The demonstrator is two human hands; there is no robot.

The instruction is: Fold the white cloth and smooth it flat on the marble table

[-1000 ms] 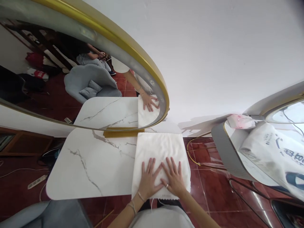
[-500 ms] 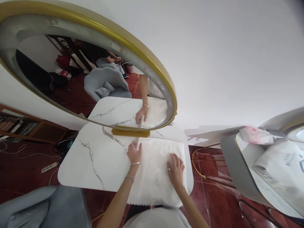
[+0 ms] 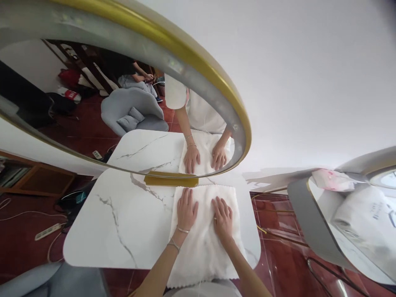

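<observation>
A white cloth (image 3: 202,247) with scalloped edges lies spread on the marble-patterned table (image 3: 93,235), its near end hanging over the front edge towards my lap. My left hand (image 3: 186,212) rests flat on its upper left part, fingers stretched forward. On the upper right part lies my right hand (image 3: 222,216), palm down with the fingers slightly apart and a ring on one. Neither hand grips the cloth. Two bracelets circle my left wrist.
A large gold-rimmed mirror (image 3: 139,144) stands on a gold base (image 3: 170,180) just beyond the cloth, reflecting a seated person. At right, another table (image 3: 321,206) bears a white bag (image 3: 361,206). A grey chair (image 3: 74,280) sits at lower left, near a power strip (image 3: 48,232).
My left hand has moved from the cloth's left edge onto its surface and flattened. The right hand has shifted slightly left. The cloth's far edge looks less straight, and the view has shifted.
</observation>
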